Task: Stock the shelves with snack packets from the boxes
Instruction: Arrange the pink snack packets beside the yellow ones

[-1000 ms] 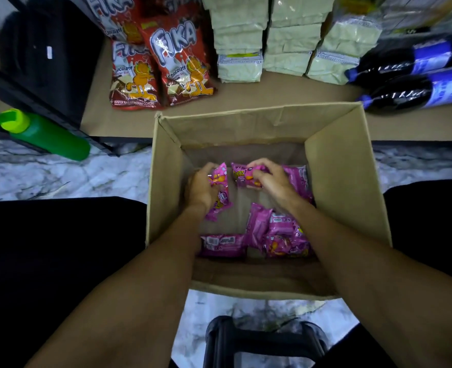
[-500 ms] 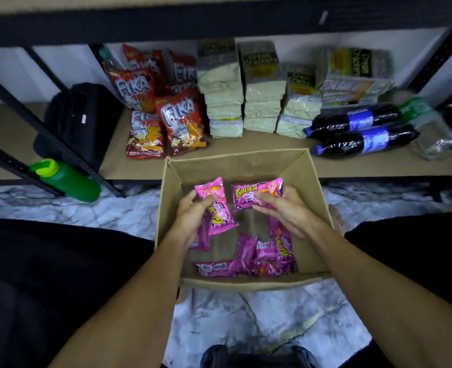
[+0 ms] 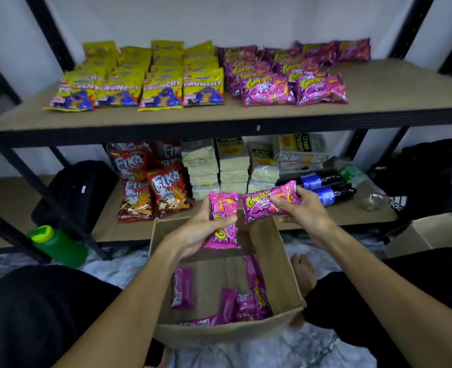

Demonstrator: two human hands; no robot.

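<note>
My left hand grips a pink snack packet upright above the open cardboard box. My right hand holds a second pink Cornitoz packet lying sideways, just right of the first. Several more pink packets lie on the box floor. On the upper shelf stand rows of matching pink packets on the right and yellow Crunchy packets on the left.
The lower shelf holds red Fika bags, stacked cream cracker packs, dark bottles and a black bag. A green bottle lies at the left. Another cardboard box stands at the right. My knees flank the box.
Both hands have lifted their pink packets up out of the box. The view has tilted upward, bringing the upper shelf into sight.
</note>
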